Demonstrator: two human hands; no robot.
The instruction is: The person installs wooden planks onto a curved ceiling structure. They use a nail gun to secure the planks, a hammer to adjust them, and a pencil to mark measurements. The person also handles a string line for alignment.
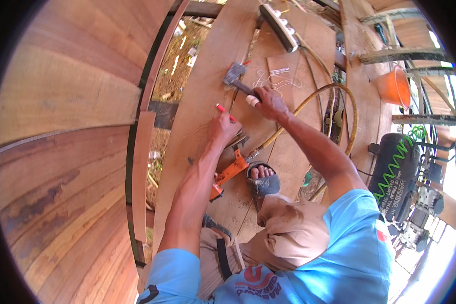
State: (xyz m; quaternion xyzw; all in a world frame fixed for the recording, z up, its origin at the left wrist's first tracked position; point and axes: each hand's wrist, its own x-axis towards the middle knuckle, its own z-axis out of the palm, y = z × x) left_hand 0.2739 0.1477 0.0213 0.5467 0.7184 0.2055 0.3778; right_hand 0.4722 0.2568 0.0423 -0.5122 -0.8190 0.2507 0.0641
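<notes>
Obs.: orange tool (233, 169) part. hidden behind L forearm (191, 187). L hand (223, 128) covers mid of red pen (220, 107); on feed I lose grip end of hammer (234, 73) inside R hand (271, 103). Blue shirt (309, 273) cut at btm edge.

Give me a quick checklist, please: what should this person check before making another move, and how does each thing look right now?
1. Grip on the hammer: ok, the right hand is closed around its handle.
2. Grip on the red marker: ok, it is in the left hand.
3. Toe protection: not ok, I'd say; the sandal leaves the toes bare, right by the orange air tool.
4. Yellow hose joined to the air tool: looks ok, it runs to the tool's end fitting.
5. Black compressor switched on: cannot tell from this picture.
</notes>
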